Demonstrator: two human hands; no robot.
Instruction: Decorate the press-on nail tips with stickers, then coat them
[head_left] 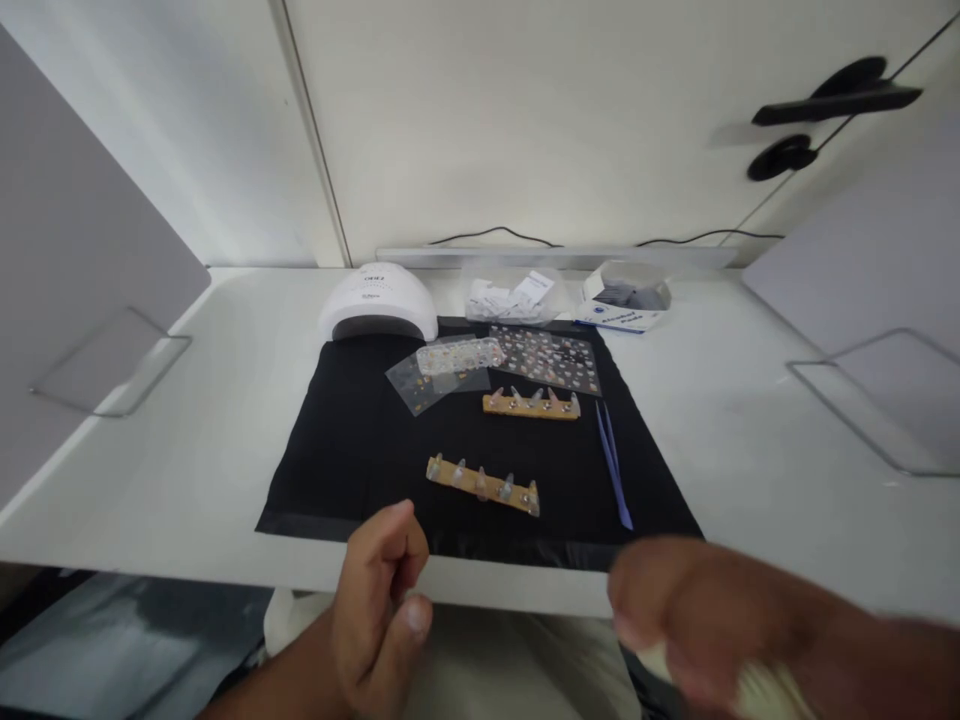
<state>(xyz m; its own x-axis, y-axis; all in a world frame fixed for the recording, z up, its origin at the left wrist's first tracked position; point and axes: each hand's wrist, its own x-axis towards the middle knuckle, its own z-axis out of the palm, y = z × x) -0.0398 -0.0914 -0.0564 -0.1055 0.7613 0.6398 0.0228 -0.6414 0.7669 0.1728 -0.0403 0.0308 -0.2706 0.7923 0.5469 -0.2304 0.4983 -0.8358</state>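
My left hand (382, 610) hovers in front of the table's near edge, fingers curled in and thumb a little apart, with nothing seen in it. On the right, my right hand (697, 620) is smeared by motion; its fingers are closed around a pale cream-coloured thing (769, 690), too blurred to name. Nearest to my left hand, a tan strip with several clear, decorated false nails (480, 482) lies on the black mat (360, 440). A second strip of false nails (531, 405) lies behind it. Blue tweezers (613, 468) rest near the mat's right side.
Nail sticker sheets (551, 358) overlap at the back of the mat. Behind them stand a white nail lamp (379, 302), a clear bag of white packets (514, 297) and an alcohol pad box (622, 300). Wire stands (112, 360) flank the white table (187, 440).
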